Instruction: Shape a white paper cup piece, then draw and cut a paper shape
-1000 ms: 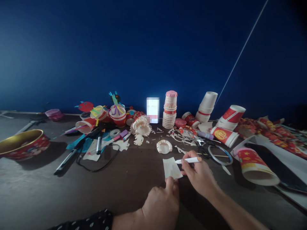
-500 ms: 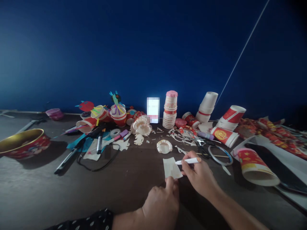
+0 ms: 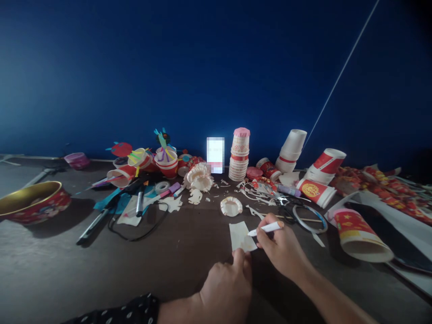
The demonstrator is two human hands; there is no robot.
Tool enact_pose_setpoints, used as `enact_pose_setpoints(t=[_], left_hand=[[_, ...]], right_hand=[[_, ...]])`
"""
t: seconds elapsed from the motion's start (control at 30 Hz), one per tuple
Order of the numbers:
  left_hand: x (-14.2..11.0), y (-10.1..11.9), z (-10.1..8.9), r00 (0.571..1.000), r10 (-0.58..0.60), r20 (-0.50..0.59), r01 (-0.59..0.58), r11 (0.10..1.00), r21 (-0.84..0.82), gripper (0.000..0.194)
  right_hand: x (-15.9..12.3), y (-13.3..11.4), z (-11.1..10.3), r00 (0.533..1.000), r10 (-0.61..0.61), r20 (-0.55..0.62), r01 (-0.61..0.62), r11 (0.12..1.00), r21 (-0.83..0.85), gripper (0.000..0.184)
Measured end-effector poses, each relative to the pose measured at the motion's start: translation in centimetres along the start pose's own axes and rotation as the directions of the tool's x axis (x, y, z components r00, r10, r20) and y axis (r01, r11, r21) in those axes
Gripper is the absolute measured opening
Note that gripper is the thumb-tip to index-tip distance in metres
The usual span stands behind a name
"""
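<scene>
A small piece of pale paper (image 3: 238, 231) lies on the dark table in front of me. My left hand (image 3: 229, 283) is closed, its fingertips pinching the paper's near edge against the table. In my right hand (image 3: 278, 245) is a white marker (image 3: 266, 228) with an orange end, pinched between thumb and fingers. The marker's tip is over the right side of the paper; whether it touches cannot be made out. Faint orange marks show near the paper's lower right. Just beyond the paper rests a shallow cut cup piece (image 3: 231, 206) with a notched white rim.
Stacked paper cups (image 3: 239, 166) stand behind. Paper scraps, scissors (image 3: 282, 202) and a tape ring (image 3: 310, 219) lie to the right, near a tipped red cup (image 3: 361, 236). Leftward are a gold-lined bowl (image 3: 33, 202), pens and a black cord (image 3: 135, 238).
The marker has tilted slightly and its tip has shifted a little nearer to me over the paper. My left hand keeps its place.
</scene>
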State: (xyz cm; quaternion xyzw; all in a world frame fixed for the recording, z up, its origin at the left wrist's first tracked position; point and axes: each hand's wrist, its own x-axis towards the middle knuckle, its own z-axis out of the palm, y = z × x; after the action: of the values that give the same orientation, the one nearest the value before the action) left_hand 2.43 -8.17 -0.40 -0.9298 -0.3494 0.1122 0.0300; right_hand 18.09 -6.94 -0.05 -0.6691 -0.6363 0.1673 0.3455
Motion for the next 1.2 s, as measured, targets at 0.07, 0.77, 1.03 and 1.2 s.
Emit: enact_pose_setpoints(t=[0.07, 0.77, 1.03, 1.2], left_hand=[[0.0, 0.1, -0.1, 1.0, -0.016, 0.001, 0.016, 1.0, -0.001, 0.039], [-0.1, -0.1, 0.2, 0.997, 0.019, -0.068, -0.015, 0.998, 0.055, 0.039], [0.0, 0.0, 0.5, 0.997, 0.016, -0.082, -0.012, 0.999, 0.045, 0.04], [-0.1, 0.0, -0.3, 1.0, 0.01, -0.007, -0.01, 1.0, 0.001, 0.039]], right_hand=[[0.0, -0.1, 0.0, 1.0, 0.01, 0.004, -0.01, 1.0, -0.007, 0.012], [-0.1, 0.0, -0.3, 0.987, 0.028, -0.156, 0.01, 0.972, 0.236, 0.017], [-0.1, -0.2, 0.0, 0.994, 0.033, -0.101, 0.001, 0.949, 0.316, 0.021], [-0.4, -0.5, 0.5, 1.0, -0.009, -0.011, 0.012, 0.957, 0.29, 0.02]])
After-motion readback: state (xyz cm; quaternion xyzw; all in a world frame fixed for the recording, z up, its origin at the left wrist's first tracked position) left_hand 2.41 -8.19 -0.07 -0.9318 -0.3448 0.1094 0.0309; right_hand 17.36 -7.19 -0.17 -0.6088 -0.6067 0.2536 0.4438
